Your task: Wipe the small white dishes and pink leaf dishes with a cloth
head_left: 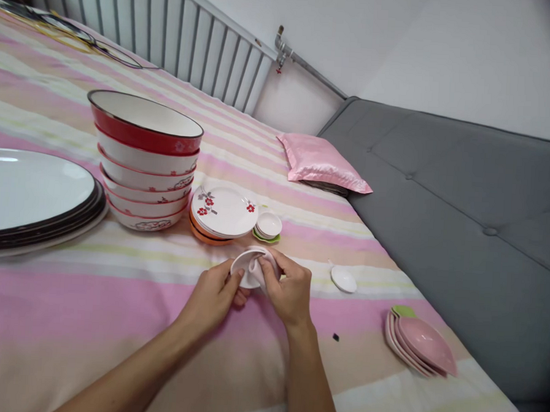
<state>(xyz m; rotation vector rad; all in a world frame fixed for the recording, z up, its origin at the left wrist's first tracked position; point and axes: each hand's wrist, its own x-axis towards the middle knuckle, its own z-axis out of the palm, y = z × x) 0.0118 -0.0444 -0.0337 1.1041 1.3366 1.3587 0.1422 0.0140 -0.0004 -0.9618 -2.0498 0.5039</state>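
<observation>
My left hand [215,292] grips the edge of a small white dish [242,272] held just above the striped bedsheet. My right hand [289,290] presses a white cloth [259,268] into that dish, fingers closed on the cloth. Both hands meet at the middle of the view, just in front of a stack of small flowered plates [223,212] and a little pile of tiny white dishes [268,225].
A tall stack of red-rimmed bowls [143,162] stands at the left, with large oval platters [30,199] beside it. A white spoon-shaped dish [344,278] and pink leaf-shaped dishes [422,343] lie to the right. A pink pillow [321,162] and grey padded headboard [464,197] border the bed.
</observation>
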